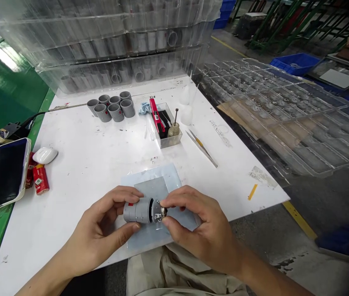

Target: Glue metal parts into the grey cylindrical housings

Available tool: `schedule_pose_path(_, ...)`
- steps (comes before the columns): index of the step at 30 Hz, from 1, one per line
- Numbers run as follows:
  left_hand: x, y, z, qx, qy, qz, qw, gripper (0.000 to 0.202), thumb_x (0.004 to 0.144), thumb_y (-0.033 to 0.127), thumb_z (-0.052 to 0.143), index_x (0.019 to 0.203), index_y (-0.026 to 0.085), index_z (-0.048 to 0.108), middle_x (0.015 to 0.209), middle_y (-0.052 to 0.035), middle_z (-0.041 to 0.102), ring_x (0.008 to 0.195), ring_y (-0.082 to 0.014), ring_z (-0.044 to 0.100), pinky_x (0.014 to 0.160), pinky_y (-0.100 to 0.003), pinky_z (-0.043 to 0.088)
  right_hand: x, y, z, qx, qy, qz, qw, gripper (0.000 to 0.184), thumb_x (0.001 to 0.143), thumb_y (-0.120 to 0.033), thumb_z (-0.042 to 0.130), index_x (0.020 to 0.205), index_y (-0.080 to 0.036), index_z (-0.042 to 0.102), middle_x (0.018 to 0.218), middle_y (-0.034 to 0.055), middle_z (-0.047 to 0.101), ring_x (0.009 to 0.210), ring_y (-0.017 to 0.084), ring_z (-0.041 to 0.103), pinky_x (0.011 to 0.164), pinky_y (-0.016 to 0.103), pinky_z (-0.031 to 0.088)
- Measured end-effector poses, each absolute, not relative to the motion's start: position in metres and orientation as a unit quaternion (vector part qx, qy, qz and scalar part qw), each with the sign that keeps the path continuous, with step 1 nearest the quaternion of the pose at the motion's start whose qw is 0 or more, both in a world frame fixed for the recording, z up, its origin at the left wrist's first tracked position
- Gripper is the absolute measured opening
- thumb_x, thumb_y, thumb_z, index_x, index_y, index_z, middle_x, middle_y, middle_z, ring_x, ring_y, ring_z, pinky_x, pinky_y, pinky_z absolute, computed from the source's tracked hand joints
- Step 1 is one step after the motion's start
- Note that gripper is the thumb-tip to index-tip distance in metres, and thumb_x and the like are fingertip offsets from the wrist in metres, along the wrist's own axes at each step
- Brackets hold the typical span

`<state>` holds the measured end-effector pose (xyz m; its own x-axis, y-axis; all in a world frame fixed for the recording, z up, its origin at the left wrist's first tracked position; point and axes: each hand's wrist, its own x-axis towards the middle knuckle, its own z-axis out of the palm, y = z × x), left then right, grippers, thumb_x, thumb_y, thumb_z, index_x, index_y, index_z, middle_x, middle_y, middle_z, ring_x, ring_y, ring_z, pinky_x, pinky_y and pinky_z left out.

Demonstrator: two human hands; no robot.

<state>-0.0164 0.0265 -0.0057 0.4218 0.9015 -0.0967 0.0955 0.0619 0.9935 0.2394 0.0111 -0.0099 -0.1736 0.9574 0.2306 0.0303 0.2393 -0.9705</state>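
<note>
My left hand point(103, 230) is closed round a grey plastic cylinder point(139, 210) with a small red mark, lying sideways above a blue sheet point(174, 174). At the cylinder's right end, a round grey end piece with metal parts point(156, 211) sits with a dark gap between the two. The thumb and fingertips of my right hand point(199, 222) pinch the metal part of that end piece. Under the hands a grey square pad point(152, 187) lies on the blue sheet. How far the end piece sits inside the cylinder, I cannot tell.
Several grey cups point(115, 112) stand at the back left. A clear box point(170, 142) holds a red-handled tool point(155, 115) and a small jar point(173, 130). Tweezers point(203, 149) lie to its right. A phone point(6, 174) leans at the left; stacked clear trays point(115, 45) stand behind.
</note>
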Motion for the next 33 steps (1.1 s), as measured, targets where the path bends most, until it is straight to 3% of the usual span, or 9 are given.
schedule_pose_path(19, -0.0175, 0.0264, -0.0076, 0.602, 0.414, 0.327, 0.599, 0.034, 0.097, 0.015, 0.074, 0.123, 0.037, 0.068, 0.135, -0.0024, 0.062, 0.131, -0.0146, 0.055, 0.104, -0.014, 0.05, 0.2373, 0.0115, -0.0095, -0.398, -0.617, 0.46, 0.499, 0.025, 0.093, -0.013, 0.072, 0.114, -0.025, 0.08, 0.106, 0.0018, 0.069, 0.095, 0.027, 0.067, 0.088, 0.038, 0.055)
schedule_pose_path(27, -0.0179, 0.0269, -0.0085, 0.599, 0.432, 0.321, 0.593, 0.032, 0.094, 0.016, 0.078, 0.118, 0.036, 0.07, 0.133, -0.0023, 0.065, 0.124, -0.015, 0.06, 0.095, -0.014, 0.053, 0.2367, 0.014, -0.009, -0.384, -0.622, 0.467, 0.499, 0.027, 0.093, -0.01, 0.071, 0.115, -0.02, 0.082, 0.107, 0.004, 0.069, 0.096, 0.025, 0.067, 0.086, 0.034, 0.056)
schedule_pose_path(33, -0.0169, 0.0272, -0.009, 0.589, 0.424, 0.335, 0.601, 0.033, 0.092, 0.015, 0.081, 0.115, 0.037, 0.073, 0.13, -0.0011, 0.069, 0.124, -0.0146, 0.064, 0.099, -0.014, 0.054, 0.2393, 0.0152, -0.0079, -0.369, -0.626, 0.479, 0.492, 0.026, 0.095, -0.01, 0.072, 0.117, -0.019, 0.083, 0.109, 0.0046, 0.07, 0.098, 0.024, 0.067, 0.088, 0.031, 0.055)
